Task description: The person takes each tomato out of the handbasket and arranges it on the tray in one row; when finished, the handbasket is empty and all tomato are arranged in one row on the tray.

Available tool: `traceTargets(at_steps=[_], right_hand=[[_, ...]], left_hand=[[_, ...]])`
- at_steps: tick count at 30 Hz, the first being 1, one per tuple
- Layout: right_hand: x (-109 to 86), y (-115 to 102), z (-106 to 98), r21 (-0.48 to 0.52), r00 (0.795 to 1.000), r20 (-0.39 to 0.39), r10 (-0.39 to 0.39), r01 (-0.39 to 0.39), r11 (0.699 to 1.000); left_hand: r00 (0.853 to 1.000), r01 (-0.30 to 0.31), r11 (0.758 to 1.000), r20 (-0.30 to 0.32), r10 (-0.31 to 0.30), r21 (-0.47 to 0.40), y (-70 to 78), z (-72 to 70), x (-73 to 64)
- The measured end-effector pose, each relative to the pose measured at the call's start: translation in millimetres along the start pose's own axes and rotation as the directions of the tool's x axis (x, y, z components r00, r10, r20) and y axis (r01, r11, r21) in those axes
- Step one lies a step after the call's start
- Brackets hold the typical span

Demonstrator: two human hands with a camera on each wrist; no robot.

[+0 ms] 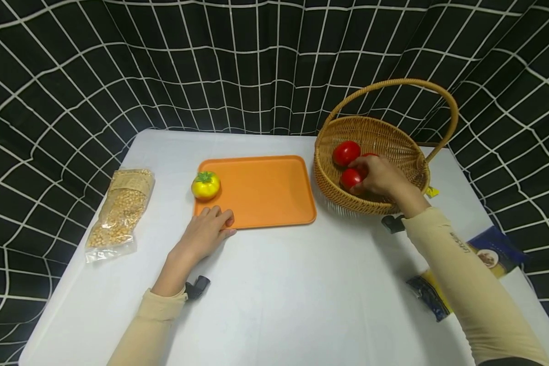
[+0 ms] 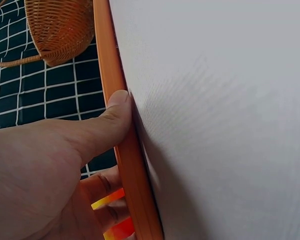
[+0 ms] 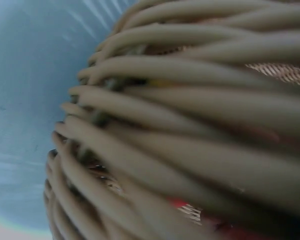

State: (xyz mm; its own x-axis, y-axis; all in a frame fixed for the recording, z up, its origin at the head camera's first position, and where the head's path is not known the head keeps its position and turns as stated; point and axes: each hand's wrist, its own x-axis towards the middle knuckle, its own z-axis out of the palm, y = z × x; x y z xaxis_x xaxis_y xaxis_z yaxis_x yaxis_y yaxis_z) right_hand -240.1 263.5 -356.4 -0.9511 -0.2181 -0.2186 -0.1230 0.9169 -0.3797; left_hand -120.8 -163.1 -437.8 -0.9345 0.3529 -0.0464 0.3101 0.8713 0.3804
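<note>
My left hand [image 1: 208,229] grips the near left corner of an orange tray [image 1: 270,193]; in the left wrist view its thumb lies along the outside of the tray's rim [image 2: 135,185], the fingers behind it. A yellow tomato [image 1: 206,186] with a green top sits at the tray's left edge. Inside a wicker basket [image 1: 347,201], my right hand [image 1: 379,175] holds a red tomato [image 1: 350,179] between fingers and thumb. Another red tomato [image 1: 346,152] lies just behind, and a third is mostly hidden by the hand. Basket weave [image 3: 190,110] fills most of the right wrist view, hiding that hand.
A clear bag of corn kernels [image 1: 121,208] lies on the white table [image 1: 279,284] at left. The basket's tall handle [image 1: 393,82] arches above it. Blue and yellow packets [image 1: 496,249] lie at right, partly under the right sleeve. A black grid cloth [image 1: 238,66] surrounds the table.
</note>
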Motion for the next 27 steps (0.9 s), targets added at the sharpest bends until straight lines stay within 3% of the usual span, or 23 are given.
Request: traceTargets(at_steps=[5, 11, 15, 21, 27], right_hand=[[-0.2, -6, -6, 0.033, 0.999, -0.009, -0.036, 0.036, 0.999], [-2.2, -20, -19, 0.088, 0.999, -0.018, -0.027, 0.029, 0.996], [-6.6, -36, -29, 0.094, 0.996, -0.076, -0.044, 0.051, 0.994], [-18.0, -71, -42, 0.081, 0.975, -0.202, -0.097, 0.115, 0.99], [-23.6, -106, -36, 0.086, 0.951, -0.254, -0.174, 0.201, 0.976]], left_hand=[[1.0, 0.008, 1.0, 0.007, -0.008, -0.006, -0.5, -0.3, 0.4], [1.0, 0.012, 1.0, 0.012, -0.012, -0.01, -1.3, -0.7, 0.8], [1.0, 0.011, 1.0, 0.012, -0.011, -0.008, -1.7, -0.7, 1.0], [1.0, 0.005, 1.0, 0.01, -0.005, -0.007, -0.6, -1.8, 1.2], [1.0, 0.011, 1.0, 0.015, -0.011, -0.006, -0.1, -1.1, 1.3]])
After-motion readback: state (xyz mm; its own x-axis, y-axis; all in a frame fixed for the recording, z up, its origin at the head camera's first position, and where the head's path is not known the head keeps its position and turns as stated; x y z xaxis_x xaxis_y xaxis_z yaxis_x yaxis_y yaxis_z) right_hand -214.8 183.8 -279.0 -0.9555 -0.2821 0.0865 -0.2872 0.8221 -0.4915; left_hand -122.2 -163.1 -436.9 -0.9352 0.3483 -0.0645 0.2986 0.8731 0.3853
